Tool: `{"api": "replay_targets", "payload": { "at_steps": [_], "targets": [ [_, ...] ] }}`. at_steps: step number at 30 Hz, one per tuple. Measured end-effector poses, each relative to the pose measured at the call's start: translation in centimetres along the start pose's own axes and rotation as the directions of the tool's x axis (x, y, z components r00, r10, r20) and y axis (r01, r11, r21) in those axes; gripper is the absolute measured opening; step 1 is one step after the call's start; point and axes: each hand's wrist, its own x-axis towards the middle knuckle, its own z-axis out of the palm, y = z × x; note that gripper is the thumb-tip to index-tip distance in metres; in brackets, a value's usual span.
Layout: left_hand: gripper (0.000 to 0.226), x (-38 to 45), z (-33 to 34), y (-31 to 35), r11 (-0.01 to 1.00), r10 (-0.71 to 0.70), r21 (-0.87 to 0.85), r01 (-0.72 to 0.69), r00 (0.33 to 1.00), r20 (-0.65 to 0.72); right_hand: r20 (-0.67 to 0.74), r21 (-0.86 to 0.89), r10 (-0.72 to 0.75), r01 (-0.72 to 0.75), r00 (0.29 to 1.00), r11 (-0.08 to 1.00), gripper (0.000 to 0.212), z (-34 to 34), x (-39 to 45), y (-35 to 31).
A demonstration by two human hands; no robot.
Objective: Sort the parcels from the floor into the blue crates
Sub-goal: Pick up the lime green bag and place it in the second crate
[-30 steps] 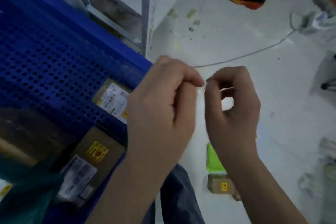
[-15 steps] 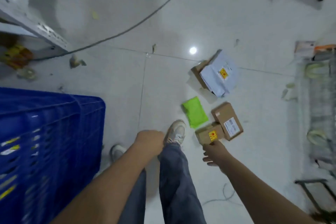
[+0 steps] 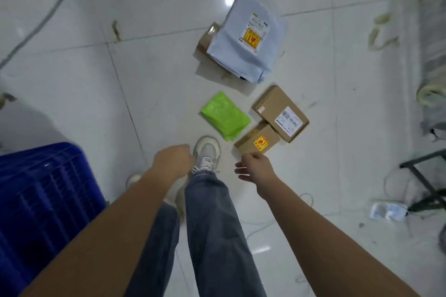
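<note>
The step in hand looks like the reach for a new parcel. The right hand point(image 3: 255, 166), fingers loose and holding nothing, hangs just above the small brown box point(image 3: 257, 141) on the floor point(image 3: 72, 79), beside the green bag point(image 3: 224, 116). The left hand point(image 3: 173, 160) is curled, empty as far as I see. Next it must grasp this box and carry it to the blue crate point(image 3: 41, 200) at the left.

White tiled floor point(image 3: 72, 75), green pouch point(image 3: 224, 116), cardboard boxes point(image 3: 281, 113), blue crate point(image 3: 45, 190)
</note>
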Motion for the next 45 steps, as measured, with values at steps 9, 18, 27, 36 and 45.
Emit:
{"api": "replay_targets", "payload": {
  "at_steps": [9, 18, 27, 36, 45],
  "targets": [
    [0.031, 12.5, -2.6, 3.4, 0.991, -0.002, -0.135, -0.019, 0.988, -0.155, -0.031, -0.091, 0.02, -0.023, 0.999, 0.996, 0.018, 2.7, 13.2, -0.9],
    [0.052, 23.6, 0.8, 2.9, 0.816, -0.125, -0.578, 0.011, 0.979, -0.159, -0.237, 0.008, 0.167, -0.17, 0.957, 0.985, 0.079, 5.9, 26.1, -3.6],
    [0.024, 24.7, 2.9, 4.3, 0.759, -0.056, -0.646, -0.076, 0.982, -0.18, -0.175, 0.018, 0.079, -0.077, 0.981, 0.997, 0.1, 5.0, 27.7, -1.0],
    [0.037, 19.2, 0.5, 3.9, 0.685, 0.137, -0.636, -0.355, 0.92, -0.366, 0.29, 0.639, 0.093, -0.265, 0.953, 0.723, 0.053, 5.9, 21.1, -2.5],
    [0.047, 10.2, -0.7, 1.9, 0.82, 0.535, -0.019, -0.571, 0.779, -0.327, 0.256, 0.451, 0.092, -0.203, 0.962, 0.869, 0.032, 4.3, 14.5, -4.2]
  ]
}}
